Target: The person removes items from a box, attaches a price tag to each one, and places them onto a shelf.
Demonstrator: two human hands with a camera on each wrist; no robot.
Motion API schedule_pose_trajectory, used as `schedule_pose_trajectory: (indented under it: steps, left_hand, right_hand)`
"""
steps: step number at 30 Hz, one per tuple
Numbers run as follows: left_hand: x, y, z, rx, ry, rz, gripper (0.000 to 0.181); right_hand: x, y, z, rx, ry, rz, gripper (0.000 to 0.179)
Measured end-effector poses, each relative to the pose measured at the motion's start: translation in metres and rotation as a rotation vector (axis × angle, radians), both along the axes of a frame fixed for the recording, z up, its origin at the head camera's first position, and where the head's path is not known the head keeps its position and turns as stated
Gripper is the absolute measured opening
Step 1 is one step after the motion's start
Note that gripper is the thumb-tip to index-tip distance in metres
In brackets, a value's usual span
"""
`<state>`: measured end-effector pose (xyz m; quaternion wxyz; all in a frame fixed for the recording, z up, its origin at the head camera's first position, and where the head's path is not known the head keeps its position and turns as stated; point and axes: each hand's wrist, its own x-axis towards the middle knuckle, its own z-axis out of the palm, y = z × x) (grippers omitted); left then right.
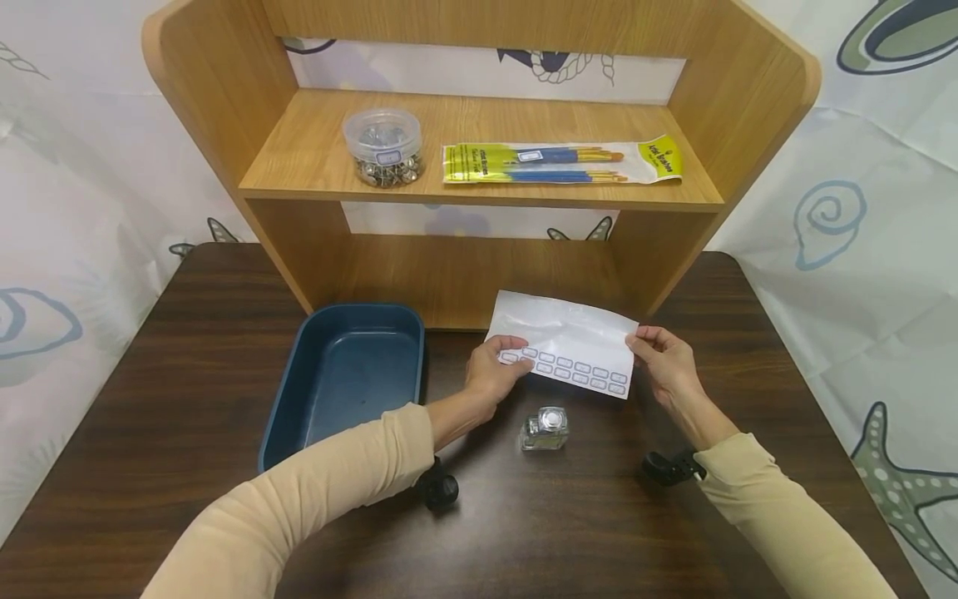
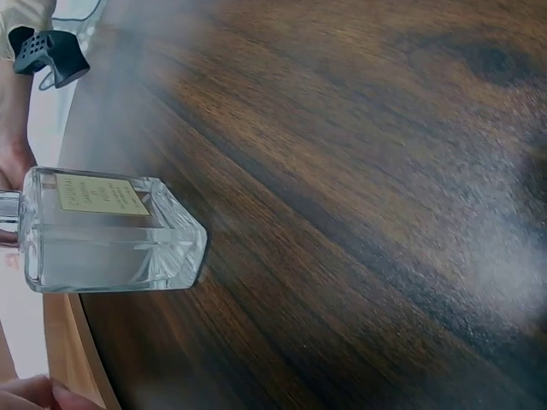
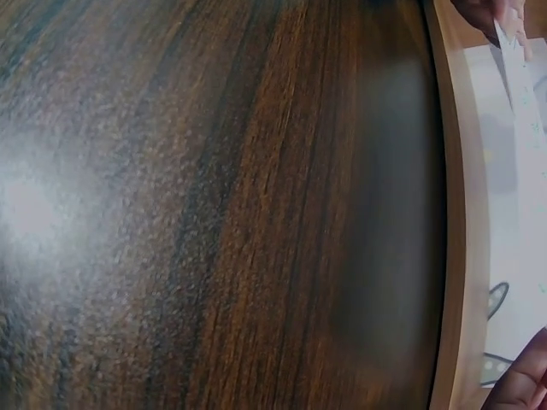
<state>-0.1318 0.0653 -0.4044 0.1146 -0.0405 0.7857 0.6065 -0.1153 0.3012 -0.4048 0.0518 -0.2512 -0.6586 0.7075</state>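
Note:
A white sheet of small blue-bordered label stickers (image 1: pixel 572 333) is held up above the table between both hands. My left hand (image 1: pixel 494 374) grips its left edge, thumb over the rows of labels. At the upper right corner, my right hand (image 1: pixel 666 362) pinches the sheet between thumb and fingers. Below the sheet a clear glass bottle (image 1: pixel 545 429) with a silver cap stands on the table. In the left wrist view the bottle (image 2: pixel 111 231) shows a pale yellow label on one face. The sheet (image 3: pixel 526 171) appears edge-on in the right wrist view.
To the left lies a dark blue tray (image 1: pixel 288 399). Behind stands a wooden shelf (image 1: pixel 479 195), bearing a clear jar of metal pieces (image 1: pixel 385 150) and a pack of artist brushes (image 1: pixel 561 162), each with a small label. All this is on a dark wooden table (image 1: pixel 584 532).

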Motion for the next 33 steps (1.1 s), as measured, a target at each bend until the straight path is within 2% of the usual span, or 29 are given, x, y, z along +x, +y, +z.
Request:
schedule_pose_trajectory:
  steps: [4,7,14,18,27,33]
  left_hand:
    - [-0.001,0.0,-0.001,0.073,-0.056,-0.008,0.021]
    - [-0.002,0.001,-0.002,0.117,-0.078,0.0,0.018]
    - [0.001,0.001,-0.003,0.137,-0.064,0.002,0.014]
    - [0.002,0.002,-0.005,0.168,-0.077,-0.018,0.015]
    - [0.005,0.003,-0.007,0.266,-0.137,-0.07,0.02]
    - [0.008,0.003,-0.006,0.285,-0.179,-0.108,0.019]
  right_hand:
    - [0.0,0.001,-0.001,0.067,-0.028,0.018,0.009]
    - [-0.001,0.001,-0.003,0.117,-0.056,0.03,0.012]
    - [-0.001,0.001,-0.007,0.131,-0.048,0.03,0.01]
    - [-0.001,0.002,-0.009,0.136,-0.04,0.033,0.01]
    - [-0.004,0.005,-0.012,0.209,-0.085,0.064,0.013]
    - [-0.004,0.009,-0.013,0.27,-0.081,0.089,0.017]
